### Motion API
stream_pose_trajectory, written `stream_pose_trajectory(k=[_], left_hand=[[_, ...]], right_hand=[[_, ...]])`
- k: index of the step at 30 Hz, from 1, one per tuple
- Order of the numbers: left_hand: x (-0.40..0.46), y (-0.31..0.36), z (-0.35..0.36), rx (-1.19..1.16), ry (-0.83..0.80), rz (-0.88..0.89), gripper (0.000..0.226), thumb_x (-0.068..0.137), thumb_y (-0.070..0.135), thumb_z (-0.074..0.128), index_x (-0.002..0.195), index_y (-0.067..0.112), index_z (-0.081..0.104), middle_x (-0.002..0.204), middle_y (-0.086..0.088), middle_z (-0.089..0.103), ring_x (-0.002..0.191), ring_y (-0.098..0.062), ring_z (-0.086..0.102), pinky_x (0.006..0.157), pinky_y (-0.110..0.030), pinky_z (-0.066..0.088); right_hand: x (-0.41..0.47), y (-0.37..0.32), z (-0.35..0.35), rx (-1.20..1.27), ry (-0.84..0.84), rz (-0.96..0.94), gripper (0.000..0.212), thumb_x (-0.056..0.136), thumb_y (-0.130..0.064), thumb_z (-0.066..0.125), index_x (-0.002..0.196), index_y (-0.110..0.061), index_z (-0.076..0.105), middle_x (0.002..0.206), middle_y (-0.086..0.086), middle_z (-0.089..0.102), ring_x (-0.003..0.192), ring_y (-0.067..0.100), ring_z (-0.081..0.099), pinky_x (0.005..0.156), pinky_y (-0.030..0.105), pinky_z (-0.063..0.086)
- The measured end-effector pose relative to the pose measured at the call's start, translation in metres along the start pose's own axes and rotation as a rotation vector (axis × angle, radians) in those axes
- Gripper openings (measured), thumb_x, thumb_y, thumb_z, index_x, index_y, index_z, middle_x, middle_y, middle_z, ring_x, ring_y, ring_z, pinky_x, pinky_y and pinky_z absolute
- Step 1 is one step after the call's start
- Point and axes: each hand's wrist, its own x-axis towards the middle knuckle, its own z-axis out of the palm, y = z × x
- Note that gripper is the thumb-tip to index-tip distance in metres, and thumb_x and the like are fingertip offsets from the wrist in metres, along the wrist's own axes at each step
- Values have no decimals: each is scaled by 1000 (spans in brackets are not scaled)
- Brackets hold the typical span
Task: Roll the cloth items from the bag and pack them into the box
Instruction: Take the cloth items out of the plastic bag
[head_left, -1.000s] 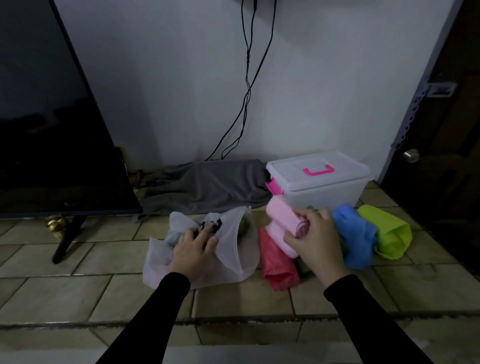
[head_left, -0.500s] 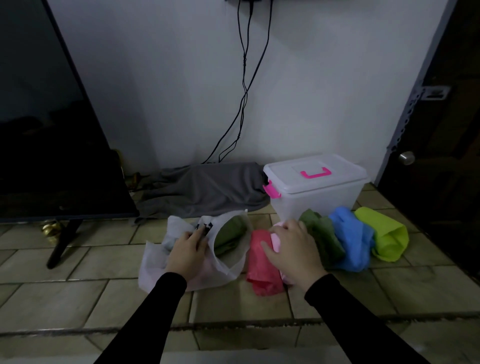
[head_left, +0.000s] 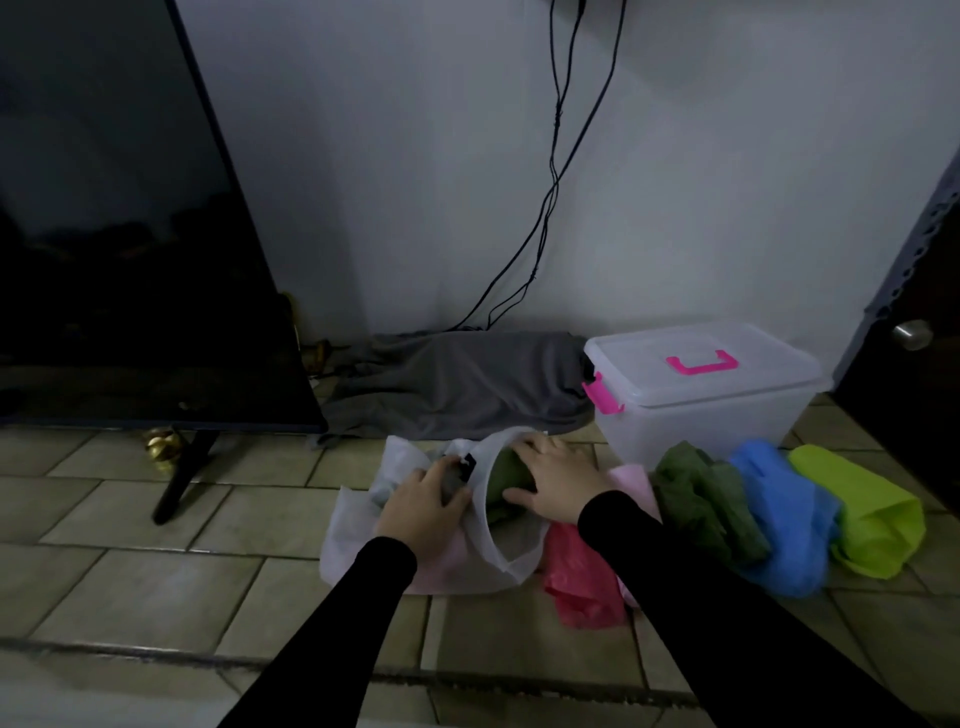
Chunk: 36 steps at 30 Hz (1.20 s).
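Tiled floor (head_left: 156, 571), dim light. On it, a white translucent fabric bag (head_left: 358, 540) lying on its side, mouth turned toward the right. Left hand (head_left: 423, 501) on top of the bag, fingers curled over bunched fabric beside a small black tag (head_left: 469, 465), gripping the rim and holding the mouth open. Right hand (head_left: 556, 480) reaching into the opening, fingers spread and bent over a dark green cloth (head_left: 506, 473) still inside the bag; probably gripping it, though the fingertips sit in shadow and a firm hold cannot be told. Both arms in black sleeves.

Just right of the bag, a row of rolled cloth items on the floor: a red roll (head_left: 582, 582) nearest, touching the bag's lower edge; a pale pink roll (head_left: 636, 480) partly hidden behind the right forearm; an olive green roll (head_left: 701, 499); a bright blue roll (head_left: 779, 514); a lime green roll (head_left: 862, 509) at the far right. Neighbours pressed against one another.

Behind the rolls, against the wall, a clear plastic storage box (head_left: 696, 415) with its lid on, a pink handle (head_left: 702, 362) on top and a pink latch (head_left: 602, 397) at the left end. Left of the box, a crumpled grey cloth (head_left: 457, 384) along the wall. Black cables (head_left: 553, 156) hanging down the wall above it. At the far left, a large dark television screen (head_left: 130, 260) on a black leg.
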Motion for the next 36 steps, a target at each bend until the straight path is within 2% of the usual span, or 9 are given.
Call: stream_pose_trajectory(k=[6,10,15,18,20,24,28,33,36], left_hand=[[-3,-1,2,31,89,2,52,94,52,42,143,39,32,120,-3,54,102,-24,59,76,-35,50],[-9,3,7,106,181,-11,50,96,51,38,144,38,32,123,-4,53,107,-26,57,74,-34,47],[-7,3,7,106,192,-34,51,95,51,38,143,36,33,119,-5,54,107,-27,56,81,-37,50],[-8,4,7,90,196,-19,49,96,49,39,143,35,34,116,-5,54,106,-27,56,81,-37,49],[-8,4,8,88,194,-19,49,96,48,38,143,34,34,116,-6,54,105,-27,56,81,-37,49],[-8,4,8,97,196,-19,49,96,49,35,143,36,33,118,-7,54,106,-29,57,82,-37,49],[-9,5,9,103,192,-22,50,97,49,35,144,35,32,119,-10,55,106,-31,57,83,-39,49],[-10,6,10,118,187,-28,50,97,49,34,145,35,31,121,-10,54,107,-31,56,84,-39,48],[-11,6,9,110,165,-26,54,96,53,37,146,35,30,124,-10,52,111,-29,54,88,-40,47]], right_hand=[[-3,-6,-4,-5,-2,86,85,67,-67,67,130,-15,44,135,11,48,125,30,43,99,43,38],[-16,-12,-11,157,81,63,72,62,-57,75,115,-20,44,110,4,61,101,26,59,78,35,43],[-39,-9,-26,341,146,46,64,64,-28,76,121,-23,48,113,5,59,99,25,59,82,35,51],[-67,3,-36,464,301,109,62,67,-28,75,125,-25,52,114,3,49,107,23,55,89,31,47],[-90,11,-37,566,454,187,57,70,-25,77,122,-22,55,110,3,48,102,20,54,86,26,43],[-125,24,-13,539,705,478,52,68,-27,81,113,-10,62,108,11,52,101,26,53,86,26,40],[-139,31,13,575,606,646,50,72,-38,77,105,-4,60,105,14,51,100,31,54,84,27,43],[-141,24,5,302,434,734,67,74,-67,59,110,-11,55,115,12,46,114,31,43,88,37,44],[-140,20,1,143,510,711,65,72,-63,62,115,-15,57,116,10,47,111,32,43,85,41,43]])
